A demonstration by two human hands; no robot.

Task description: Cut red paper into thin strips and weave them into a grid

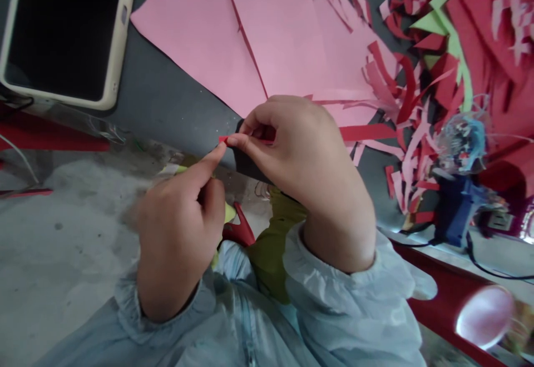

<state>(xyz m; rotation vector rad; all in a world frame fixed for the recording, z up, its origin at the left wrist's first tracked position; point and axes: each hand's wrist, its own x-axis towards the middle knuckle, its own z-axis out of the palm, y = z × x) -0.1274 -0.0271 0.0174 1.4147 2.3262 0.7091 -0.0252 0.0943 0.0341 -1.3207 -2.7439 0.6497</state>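
A narrow red paper strip (223, 139) runs through the fingers of my right hand (308, 144), pinched between thumb and index finger close to its left end. My left hand (179, 228) is curled, with its index finger stretched to the strip's end and touching it beside the right thumb. The left hand's remaining fingers are folded and mostly out of sight. Both hands are over the near edge of the dark table (179, 100). Beyond them lie overlapping pink paper sheets (279, 28). To the right of my right hand shows another red strip (367, 132).
A phone (62, 28) in a pale case lies at the upper left. Loose red and pink strips (417, 144), a green paper piece (459, 61) and red sheets (509, 100) crowd the right. A dark blue object (456, 206) with cables stands at the table's right edge.
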